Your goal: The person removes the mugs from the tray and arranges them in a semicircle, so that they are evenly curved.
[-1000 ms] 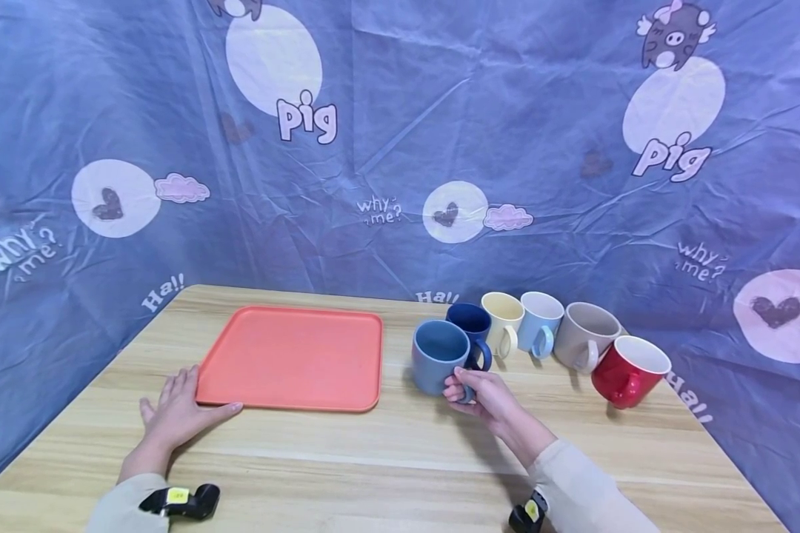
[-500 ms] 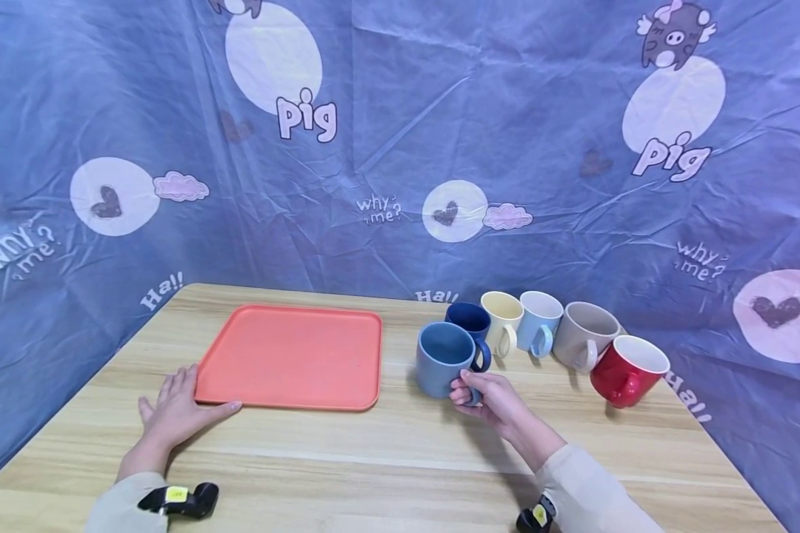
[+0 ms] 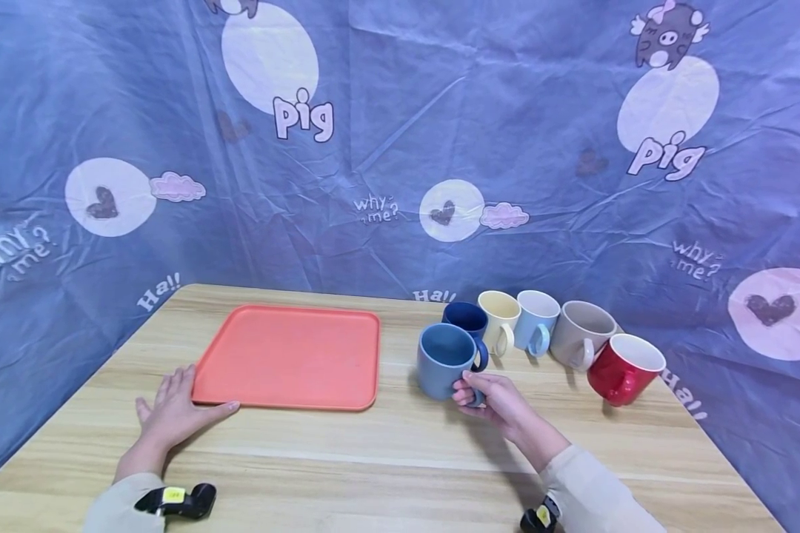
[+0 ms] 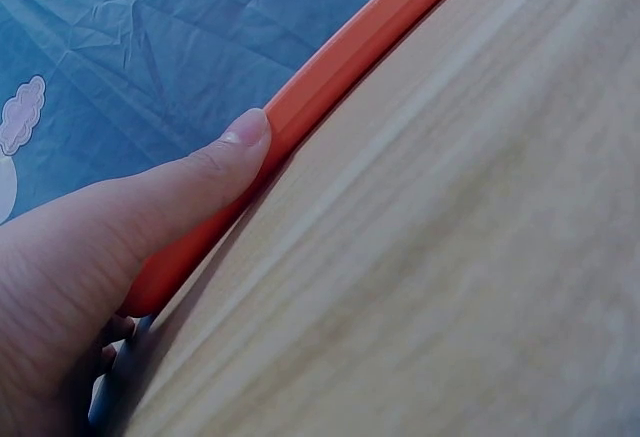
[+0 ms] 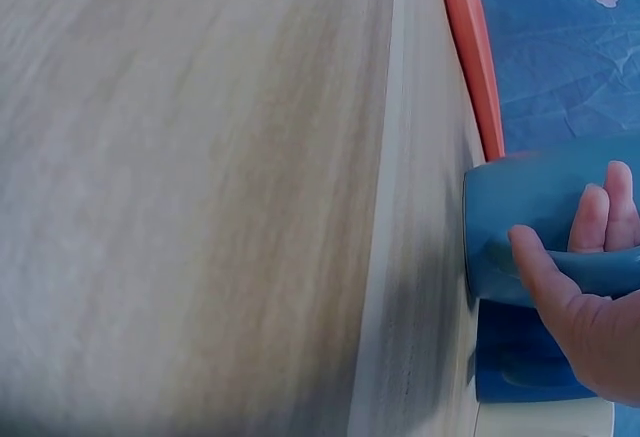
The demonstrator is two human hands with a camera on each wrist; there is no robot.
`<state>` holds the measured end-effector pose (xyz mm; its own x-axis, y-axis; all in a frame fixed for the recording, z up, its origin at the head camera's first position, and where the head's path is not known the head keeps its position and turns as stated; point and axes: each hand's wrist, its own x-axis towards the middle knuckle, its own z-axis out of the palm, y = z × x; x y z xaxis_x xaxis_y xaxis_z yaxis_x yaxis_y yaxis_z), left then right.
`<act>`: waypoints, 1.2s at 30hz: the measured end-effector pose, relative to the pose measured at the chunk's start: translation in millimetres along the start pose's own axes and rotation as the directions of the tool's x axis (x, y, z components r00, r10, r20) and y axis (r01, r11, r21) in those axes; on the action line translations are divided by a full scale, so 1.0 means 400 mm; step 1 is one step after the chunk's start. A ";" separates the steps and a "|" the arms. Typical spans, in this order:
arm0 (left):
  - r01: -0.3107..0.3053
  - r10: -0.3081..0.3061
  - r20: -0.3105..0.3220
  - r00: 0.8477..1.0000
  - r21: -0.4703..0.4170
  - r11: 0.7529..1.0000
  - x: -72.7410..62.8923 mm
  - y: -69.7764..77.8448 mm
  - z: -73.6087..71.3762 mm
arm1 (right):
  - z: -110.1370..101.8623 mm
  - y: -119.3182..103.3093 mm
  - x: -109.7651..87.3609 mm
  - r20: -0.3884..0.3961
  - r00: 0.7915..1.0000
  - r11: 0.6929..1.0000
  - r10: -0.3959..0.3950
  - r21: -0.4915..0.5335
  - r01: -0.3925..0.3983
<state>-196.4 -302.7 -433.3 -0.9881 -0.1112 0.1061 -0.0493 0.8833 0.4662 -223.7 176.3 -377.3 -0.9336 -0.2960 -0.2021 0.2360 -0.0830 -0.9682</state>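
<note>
My right hand point(image 3: 496, 403) grips the handle of a grey-blue mug point(image 3: 436, 374), its fingers curled round it in the right wrist view, where the mug point(image 5: 500, 212) shows from the side. The mug stands upright, its base at or close to the tabletop; I cannot tell whether it touches. Just behind it is a dark blue mug point(image 3: 465, 317), partly hidden. My left hand point(image 3: 173, 418) lies with fingers spread at the near left corner of a coral-red tray point(image 3: 290, 355). Its thumb point(image 4: 225, 162) touches the tray's rim point(image 4: 325, 77) in the left wrist view.
A cream mug point(image 3: 500, 311), a light blue mug point(image 3: 536, 318), a grey mug point(image 3: 576, 337) and a red mug point(image 3: 616, 374) follow in a curved row to the right. All sit on a wooden table point(image 3: 347, 474) before a blue printed cloth point(image 3: 387, 133).
The grey-blue mug has shifted slightly to the right and towards me, with my right hand on its handle. My left hand stays at the tray's corner.
</note>
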 end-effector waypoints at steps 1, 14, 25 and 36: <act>-0.004 0.004 0.000 1.000 -0.004 1.000 0.000 0.000 -0.001 | 0.000 0.001 0.002 -0.004 1.000 1.000 0.003 -0.003 -0.003; 0.000 0.001 0.052 0.999 -0.020 1.000 0.005 -0.009 -0.014 | -0.025 0.026 0.000 -0.150 0.983 0.986 -0.102 -0.149 0.079; -0.009 0.007 0.121 0.993 0.016 1.000 0.018 -0.018 -0.082 | -0.108 -0.058 -0.082 -0.060 0.996 0.936 -0.070 -0.350 0.045; -0.109 0.100 0.093 0.991 0.098 0.989 0.088 0.118 -0.185 | -0.131 -0.205 -0.089 -0.001 0.992 0.762 -0.129 -0.641 0.098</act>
<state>-222.7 -298.7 -342.4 -0.9974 0.0205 0.0698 0.0445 0.9306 0.3633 -223.9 243.5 -298.5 -0.9564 -0.2821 -0.0761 -0.0848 0.5173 -0.8516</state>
